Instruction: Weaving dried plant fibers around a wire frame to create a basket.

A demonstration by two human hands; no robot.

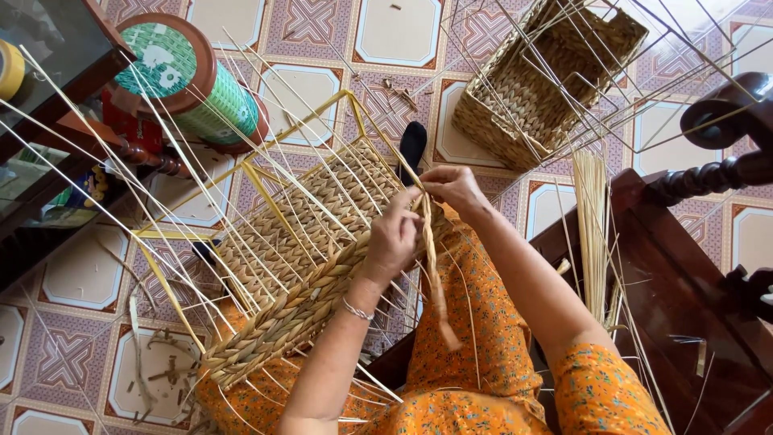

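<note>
A half-woven straw basket (pixel 294 258) on a yellow wire frame (pixel 258 181) lies tilted across my lap, thin pale stakes fanning out from it. My left hand (pixel 393 238), with a thin bracelet at the wrist, presses on the braided rim near the basket's corner. My right hand (pixel 451 187) pinches a twisted straw strand (pixel 433 266) at the same corner, and the strand's loose end hangs down over my orange patterned clothing.
A finished woven basket (pixel 535 89) with protruding stakes stands on the tiled floor at the upper right. A green spool (pixel 189 76) lies at the upper left by a dark table. A bundle of straw (pixel 592 229) leans on dark wooden furniture at right. A black shoe (pixel 412 145) lies beyond the basket.
</note>
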